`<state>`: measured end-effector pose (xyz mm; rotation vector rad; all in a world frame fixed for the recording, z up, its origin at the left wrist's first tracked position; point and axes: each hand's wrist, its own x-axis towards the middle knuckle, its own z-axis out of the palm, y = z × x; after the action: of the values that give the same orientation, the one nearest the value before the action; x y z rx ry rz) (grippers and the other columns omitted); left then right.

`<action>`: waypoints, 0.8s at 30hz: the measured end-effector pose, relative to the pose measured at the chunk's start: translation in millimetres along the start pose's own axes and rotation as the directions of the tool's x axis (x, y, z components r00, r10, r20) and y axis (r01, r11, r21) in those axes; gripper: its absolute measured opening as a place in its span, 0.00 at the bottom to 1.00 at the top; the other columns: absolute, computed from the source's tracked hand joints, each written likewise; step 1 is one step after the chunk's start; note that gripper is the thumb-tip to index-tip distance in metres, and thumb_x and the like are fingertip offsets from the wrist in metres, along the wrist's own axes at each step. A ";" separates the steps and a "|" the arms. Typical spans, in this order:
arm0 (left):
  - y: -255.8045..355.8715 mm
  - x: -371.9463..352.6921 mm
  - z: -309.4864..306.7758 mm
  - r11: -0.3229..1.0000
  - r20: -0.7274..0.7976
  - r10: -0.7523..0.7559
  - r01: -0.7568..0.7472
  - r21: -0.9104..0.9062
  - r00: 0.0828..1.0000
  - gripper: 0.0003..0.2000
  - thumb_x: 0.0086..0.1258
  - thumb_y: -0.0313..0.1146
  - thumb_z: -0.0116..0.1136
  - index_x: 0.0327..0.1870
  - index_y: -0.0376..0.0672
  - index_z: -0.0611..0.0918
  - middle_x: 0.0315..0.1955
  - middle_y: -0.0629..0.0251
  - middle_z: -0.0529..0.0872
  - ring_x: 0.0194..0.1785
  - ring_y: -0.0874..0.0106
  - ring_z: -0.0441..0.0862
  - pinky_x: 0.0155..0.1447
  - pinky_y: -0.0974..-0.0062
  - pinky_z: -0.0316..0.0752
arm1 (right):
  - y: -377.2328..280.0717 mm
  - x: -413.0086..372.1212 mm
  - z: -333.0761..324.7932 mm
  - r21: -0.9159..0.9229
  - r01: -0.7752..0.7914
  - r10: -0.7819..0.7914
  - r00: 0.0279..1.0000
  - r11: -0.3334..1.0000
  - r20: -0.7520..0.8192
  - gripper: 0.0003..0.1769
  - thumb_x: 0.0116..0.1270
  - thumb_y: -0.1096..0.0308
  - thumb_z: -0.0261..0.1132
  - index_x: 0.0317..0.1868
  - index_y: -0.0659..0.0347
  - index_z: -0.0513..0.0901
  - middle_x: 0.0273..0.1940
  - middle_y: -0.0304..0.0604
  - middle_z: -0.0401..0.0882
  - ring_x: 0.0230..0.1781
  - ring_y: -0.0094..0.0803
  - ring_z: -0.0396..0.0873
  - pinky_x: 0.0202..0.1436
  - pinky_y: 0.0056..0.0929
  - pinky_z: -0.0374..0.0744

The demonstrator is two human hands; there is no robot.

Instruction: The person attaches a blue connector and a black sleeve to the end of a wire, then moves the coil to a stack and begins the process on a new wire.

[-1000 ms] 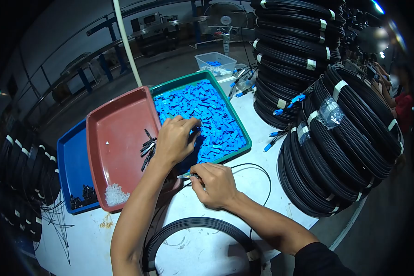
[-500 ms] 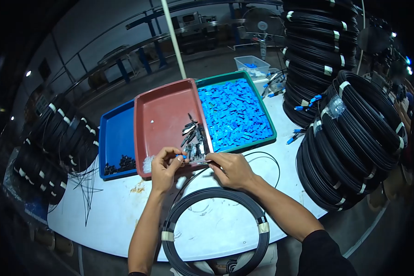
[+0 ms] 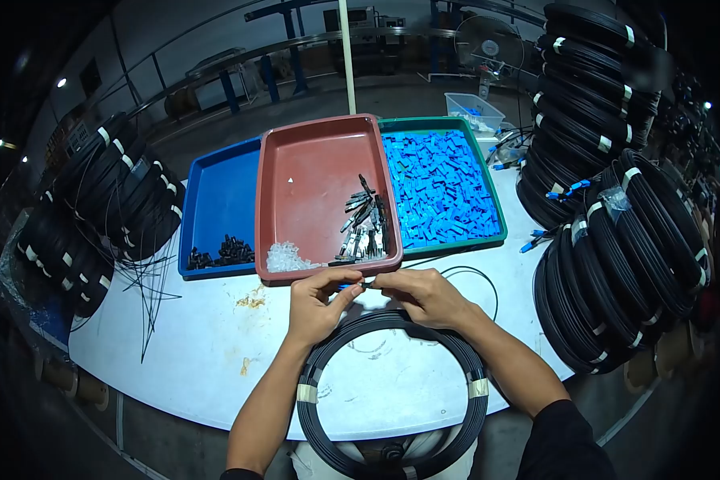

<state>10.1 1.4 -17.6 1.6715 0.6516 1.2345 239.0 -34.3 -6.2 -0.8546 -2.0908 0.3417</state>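
My left hand pinches a small blue connector between thumb and fingertips. Close against it, my right hand has its fingers closed on a thin black cable end, mostly hidden by the fingers. The two sets of fingertips nearly meet just in front of the red tray. Below both wrists lies a coil of black cable, bound with pale tape and overhanging the table's near edge. A loose loop of cable curves out to the right of my right hand.
Dark and metallic parts and clear pieces lie in the red tray. A blue tray holds black pieces; a green tray holds blue connectors. Cable coils crowd the right, with more coils on the left.
My hands have drawn closer together, bringing the blue connector up to the cable end. They now sit in front of the red tray's edge instead of overlapping it. The camera view has shifted.
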 end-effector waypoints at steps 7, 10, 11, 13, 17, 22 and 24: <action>0.7 -3.7 2.1 0.996 0.012 0.084 -0.083 -0.038 0.996 0.09 0.68 0.16 0.67 0.48 0.31 0.87 0.43 0.56 0.90 0.47 0.72 0.88 0.53 0.77 0.83 | -9.7 2.4 -2.6 0.096 -0.072 0.064 0.994 0.993 0.088 0.21 0.63 0.81 0.67 0.57 0.63 0.83 0.42 0.51 0.90 0.38 0.40 0.91 0.43 0.34 0.87; -2.4 -3.4 2.7 0.985 0.016 0.171 -0.171 0.019 0.985 0.08 0.69 0.16 0.66 0.47 0.32 0.87 0.43 0.56 0.90 0.47 0.72 0.88 0.53 0.77 0.84 | -15.9 2.8 -5.1 0.078 -0.068 0.060 0.993 0.995 0.097 0.19 0.64 0.78 0.69 0.56 0.63 0.83 0.40 0.50 0.90 0.38 0.41 0.91 0.42 0.34 0.87; -3.8 -4.1 2.7 0.987 0.005 0.158 -0.158 -0.001 0.987 0.09 0.67 0.16 0.67 0.47 0.32 0.87 0.44 0.56 0.90 0.48 0.71 0.88 0.54 0.75 0.83 | -14.3 1.7 -4.4 0.079 -0.070 0.062 0.994 0.994 0.095 0.19 0.64 0.78 0.69 0.56 0.63 0.83 0.40 0.50 0.90 0.38 0.41 0.91 0.42 0.34 0.87; -4.0 -5.6 2.9 0.989 -0.003 0.143 -0.143 -0.020 0.990 0.11 0.66 0.16 0.68 0.48 0.33 0.88 0.44 0.56 0.91 0.49 0.70 0.88 0.56 0.74 0.82 | -10.4 -0.2 -2.2 0.049 -0.007 0.005 0.998 0.999 0.057 0.18 0.64 0.75 0.70 0.55 0.62 0.83 0.39 0.50 0.89 0.36 0.41 0.90 0.40 0.34 0.86; -2.7 -5.9 5.1 0.988 -0.015 0.137 -0.138 -0.072 0.990 0.10 0.66 0.15 0.68 0.47 0.32 0.88 0.45 0.55 0.91 0.50 0.69 0.88 0.57 0.74 0.81 | -12.0 0.8 -2.1 0.045 0.008 -0.011 0.998 0.999 0.058 0.17 0.64 0.74 0.71 0.53 0.61 0.83 0.37 0.49 0.89 0.34 0.42 0.89 0.38 0.35 0.85; 0.9 -4.9 7.3 0.991 -0.022 0.128 -0.129 -0.048 0.992 0.10 0.66 0.15 0.67 0.47 0.32 0.88 0.45 0.55 0.91 0.50 0.69 0.88 0.58 0.74 0.81 | -12.9 1.0 -0.1 0.050 -0.028 0.027 0.999 0.998 0.035 0.15 0.65 0.74 0.71 0.52 0.61 0.83 0.37 0.48 0.89 0.32 0.41 0.89 0.36 0.35 0.84; -0.3 -4.8 6.4 0.990 -0.025 0.134 -0.135 -0.050 0.991 0.10 0.67 0.15 0.67 0.47 0.32 0.88 0.45 0.55 0.91 0.51 0.69 0.88 0.58 0.73 0.81 | -8.7 0.0 2.7 0.056 -0.006 0.005 1.000 0.998 0.022 0.15 0.65 0.74 0.71 0.52 0.61 0.83 0.36 0.48 0.89 0.31 0.40 0.89 0.36 0.34 0.84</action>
<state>14.3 -4.7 -20.4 1.6840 0.5227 1.3554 232.9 -40.5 -3.4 -0.8271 -2.0897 0.4129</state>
